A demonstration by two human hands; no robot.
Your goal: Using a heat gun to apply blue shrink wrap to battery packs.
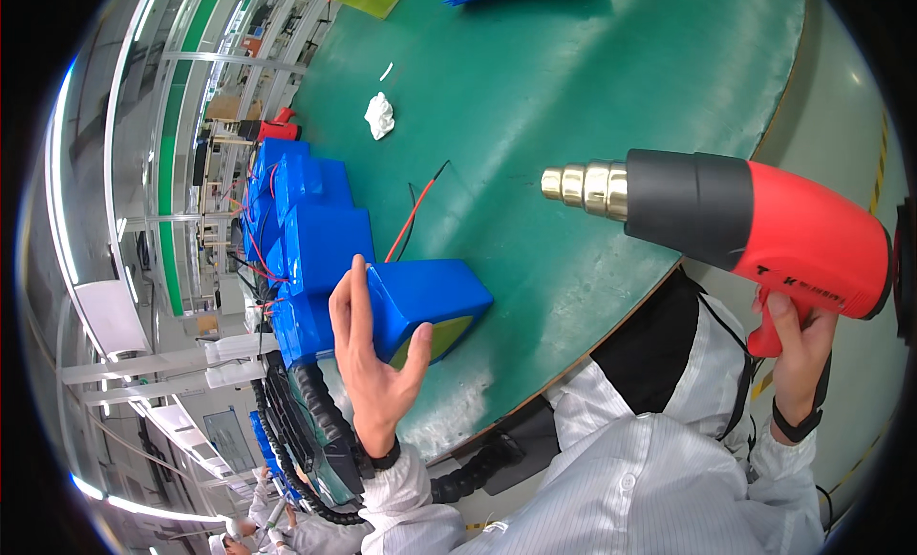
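My right hand [800,350] is closed around the handle of a red and black heat gun [712,206]. Its stepped metal nozzle points left over the green table. My left hand [373,350] has its fingers stretched and thumb apart, at the near side of a blue-wrapped battery pack [435,288]. The fingertips reach the pack's left edge; whether they press on it I cannot tell. A yellow-green patch shows on the pack's near end. A red and a black wire [415,213] stick out behind it.
More blue packs [327,235] with wires stand in a row at the table's left edge. Beyond them lies another red heat gun [279,127]. A crumpled white tissue [379,116] rests on the green tabletop [554,87]. Black flexible hoses [320,402] run below the left edge.
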